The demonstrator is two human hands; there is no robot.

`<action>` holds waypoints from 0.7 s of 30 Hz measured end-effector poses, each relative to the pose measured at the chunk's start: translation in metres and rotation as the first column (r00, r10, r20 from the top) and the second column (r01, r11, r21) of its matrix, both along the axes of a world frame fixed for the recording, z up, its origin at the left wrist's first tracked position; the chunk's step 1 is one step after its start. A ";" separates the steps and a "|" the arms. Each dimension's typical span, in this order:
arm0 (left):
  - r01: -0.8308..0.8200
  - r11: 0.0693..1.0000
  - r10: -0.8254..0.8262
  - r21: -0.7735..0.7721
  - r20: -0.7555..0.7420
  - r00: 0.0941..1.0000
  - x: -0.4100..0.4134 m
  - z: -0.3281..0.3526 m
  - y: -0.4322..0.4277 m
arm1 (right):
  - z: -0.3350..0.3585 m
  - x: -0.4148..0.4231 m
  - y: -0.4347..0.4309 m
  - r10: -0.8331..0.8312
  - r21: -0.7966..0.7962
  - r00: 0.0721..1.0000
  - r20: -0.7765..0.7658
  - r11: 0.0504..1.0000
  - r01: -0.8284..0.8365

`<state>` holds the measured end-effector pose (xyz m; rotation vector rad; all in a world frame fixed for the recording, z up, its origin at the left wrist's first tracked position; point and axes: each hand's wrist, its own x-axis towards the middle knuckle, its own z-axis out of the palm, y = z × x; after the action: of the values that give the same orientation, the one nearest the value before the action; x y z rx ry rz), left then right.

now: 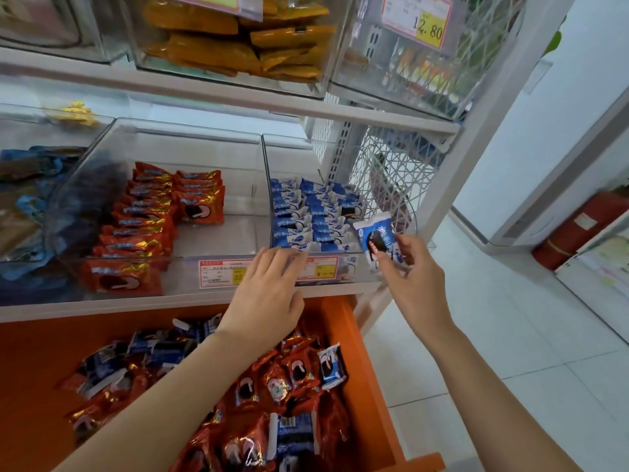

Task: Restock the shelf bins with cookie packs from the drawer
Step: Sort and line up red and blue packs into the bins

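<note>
My right hand point(413, 270) grips a blue-and-white cookie pack point(376, 233) just off the front right corner of the clear right bin point(354, 267), which holds rows of blue packs point(308, 212). My left hand point(269, 294) rests flat on that bin's front rim by the price label, fingers spread, holding nothing. To the left, the clear middle bin point(190, 141) carries rows of red packs point(143, 216). Below the shelf the orange drawer point(371, 386) stands pulled out, with red and blue packs point(289, 379) mixed loosely inside.
The upper shelf holds a clear bin of orange packs point(245, 46) and a price tag point(417, 18). A white wire mesh panel point(391, 172) closes the shelf's right end. White tiled floor point(510, 352) lies to the right, with a red cylinder point(575, 229) beside a wall.
</note>
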<state>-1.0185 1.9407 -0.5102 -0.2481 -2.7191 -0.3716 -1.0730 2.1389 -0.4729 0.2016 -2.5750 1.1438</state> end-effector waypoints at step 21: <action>-0.071 0.995 0.060 -0.069 -0.157 0.986 -0.014 -0.022 0.002 | 0.015 -0.140 -0.019 0.026 0.770 1.000 0.013 0.638 -0.027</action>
<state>-1.0324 1.9426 -0.5326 -0.1987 -2.5837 -0.2226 -1.2125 2.1201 -0.4580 0.4233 -2.8968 -0.0546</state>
